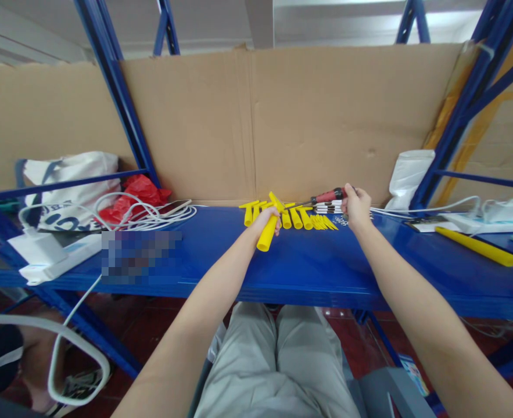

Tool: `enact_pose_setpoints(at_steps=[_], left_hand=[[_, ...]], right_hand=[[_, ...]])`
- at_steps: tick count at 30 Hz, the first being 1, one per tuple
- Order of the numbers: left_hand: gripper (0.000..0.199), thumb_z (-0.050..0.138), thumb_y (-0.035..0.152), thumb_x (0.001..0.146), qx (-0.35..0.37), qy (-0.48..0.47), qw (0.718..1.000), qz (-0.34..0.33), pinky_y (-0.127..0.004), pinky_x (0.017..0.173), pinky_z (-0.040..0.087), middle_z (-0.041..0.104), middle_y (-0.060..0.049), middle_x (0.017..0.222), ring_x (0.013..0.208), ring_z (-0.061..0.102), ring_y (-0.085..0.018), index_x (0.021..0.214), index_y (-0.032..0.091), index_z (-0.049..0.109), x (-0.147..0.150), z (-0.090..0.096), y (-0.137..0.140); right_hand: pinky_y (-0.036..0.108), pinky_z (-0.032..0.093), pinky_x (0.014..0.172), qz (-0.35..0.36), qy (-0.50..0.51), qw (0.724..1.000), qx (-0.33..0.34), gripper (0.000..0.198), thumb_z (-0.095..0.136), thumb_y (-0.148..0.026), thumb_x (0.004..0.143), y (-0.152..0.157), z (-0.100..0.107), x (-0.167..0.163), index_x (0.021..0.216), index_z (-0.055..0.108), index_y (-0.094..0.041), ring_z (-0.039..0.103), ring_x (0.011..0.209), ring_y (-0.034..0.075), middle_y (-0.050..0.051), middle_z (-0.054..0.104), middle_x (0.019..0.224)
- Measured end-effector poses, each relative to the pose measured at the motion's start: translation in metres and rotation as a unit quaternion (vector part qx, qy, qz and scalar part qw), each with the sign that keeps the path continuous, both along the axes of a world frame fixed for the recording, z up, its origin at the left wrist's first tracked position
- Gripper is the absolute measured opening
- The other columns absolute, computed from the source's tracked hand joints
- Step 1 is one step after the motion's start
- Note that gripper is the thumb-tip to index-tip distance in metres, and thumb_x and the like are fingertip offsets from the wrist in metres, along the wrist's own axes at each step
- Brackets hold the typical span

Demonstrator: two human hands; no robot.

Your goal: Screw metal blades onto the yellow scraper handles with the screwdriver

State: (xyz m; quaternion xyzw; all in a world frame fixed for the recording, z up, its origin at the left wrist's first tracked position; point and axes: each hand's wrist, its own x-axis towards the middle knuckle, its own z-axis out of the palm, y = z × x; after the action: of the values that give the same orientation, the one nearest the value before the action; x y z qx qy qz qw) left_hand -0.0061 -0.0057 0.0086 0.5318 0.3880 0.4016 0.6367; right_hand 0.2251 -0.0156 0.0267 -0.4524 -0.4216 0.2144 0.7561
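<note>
My left hand (270,220) is wrapped round a yellow T-shaped plastic part (265,237), its round tube end pointing toward me. In my right hand (357,206) is a screwdriver (326,196) with a red and black handle, its shaft reaching left to the part. Whether the tip sits in a screw is too small to tell. Behind and beside my left hand lie several more yellow T-shaped parts (296,219). Small flat yellow pieces (322,222) are lined up to their right. White sticks (327,207) and tiny scattered bits (340,220) lie near my right hand.
Coiled white cable (169,216), a red plastic bag (140,194) and a white tote bag (75,174) are on the left. Power strips (62,261) stand at both sides. A long yellow piece (476,245) rests at right. Cardboard (308,116) backs the blue shelf (308,273).
</note>
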Motion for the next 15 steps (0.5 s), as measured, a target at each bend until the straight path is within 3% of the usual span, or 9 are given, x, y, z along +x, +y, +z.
enact_pose_setpoints(at_steps=[7, 15], left_hand=[[0.006, 0.041, 0.021, 0.058, 0.004, -0.031, 0.999, -0.011, -0.025, 0.034, 0.032, 0.038, 0.0, 0.034, 0.029, 0.034, -0.013, 0.058, 0.021, 0.047, -0.0014, 0.0003, 0.0006], [0.008, 0.041, 0.022, 0.059, 0.001, -0.029, 1.0, -0.008, -0.025, 0.033, 0.032, 0.036, 0.0, 0.032, 0.029, 0.032, -0.012, 0.051, 0.022, 0.041, -0.0019, -0.0009, 0.0011]], right_hand=[[0.023, 0.022, 0.034, 0.022, -0.009, 1.0, 0.007, 0.044, 0.061, -0.062, 0.067, 0.0069, -0.0044, 0.0066, 0.068, 0.04, -0.023, 0.033, 0.035, 0.008, -0.009, 0.035, 0.041], [0.023, 0.023, 0.035, 0.024, 0.001, 0.999, -0.039, 0.028, 0.051, -0.047, 0.078, 0.0, -0.0007, -0.0004, 0.068, 0.038, -0.024, 0.033, 0.034, 0.009, -0.008, 0.035, 0.041]])
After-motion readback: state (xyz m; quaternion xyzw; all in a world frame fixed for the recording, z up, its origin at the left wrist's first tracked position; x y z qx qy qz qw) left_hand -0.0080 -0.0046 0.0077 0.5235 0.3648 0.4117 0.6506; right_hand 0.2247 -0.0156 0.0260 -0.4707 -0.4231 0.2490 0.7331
